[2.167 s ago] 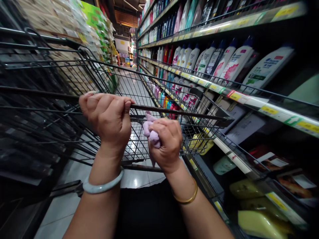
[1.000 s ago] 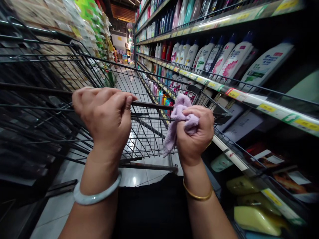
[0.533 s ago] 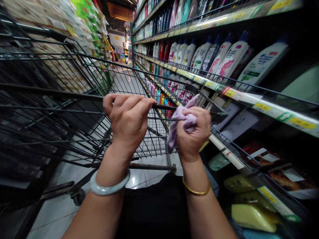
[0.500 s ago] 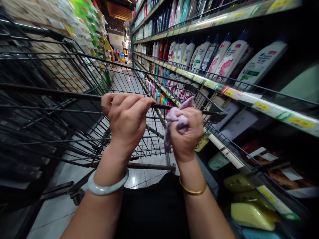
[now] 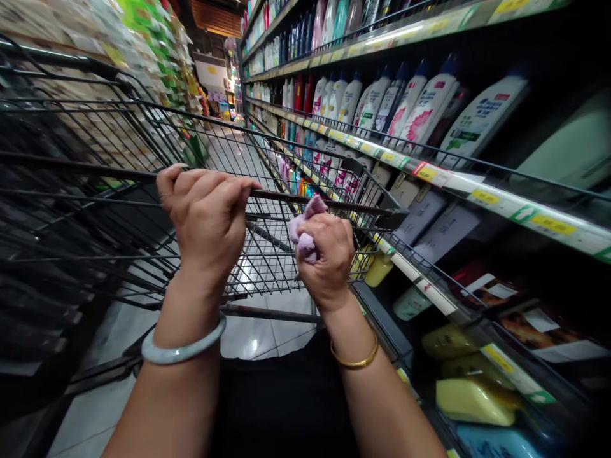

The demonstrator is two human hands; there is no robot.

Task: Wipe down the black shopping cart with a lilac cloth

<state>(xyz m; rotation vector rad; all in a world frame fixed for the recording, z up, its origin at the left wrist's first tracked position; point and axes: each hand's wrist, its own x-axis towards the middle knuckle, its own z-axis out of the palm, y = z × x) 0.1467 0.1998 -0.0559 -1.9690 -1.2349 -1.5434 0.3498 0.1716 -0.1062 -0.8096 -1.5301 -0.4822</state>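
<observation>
My left hand [image 5: 205, 213] is wrapped over the dark top rail of a wire shopping cart [image 5: 267, 280], fingers curled round it. A pale bangle [image 5: 184, 350] circles that wrist. Bunched in my right hand [image 5: 329, 257] is a light purple cloth [image 5: 305, 236], with one end sticking up against the rail. The right fist is just below the rail; whether its fingers touch the metal cannot be made out. Around the right wrist is a gold bangle [image 5: 356, 359]. The near part of the cart's basket lies beneath both hands.
Shelves on the right hold white shampoo bottles [image 5: 424, 114], boxes and yellow bottles [image 5: 477, 401], close beside the cart's right corner. Packaged goods [image 5: 157, 63] hang on the left. A tiled aisle [image 5: 229, 146] runs ahead beyond the cart.
Both hands have shifted left in view, the right one also slightly lower against the rail. The cloth's hanging end no longer shows below the fist. The view has turned a little.
</observation>
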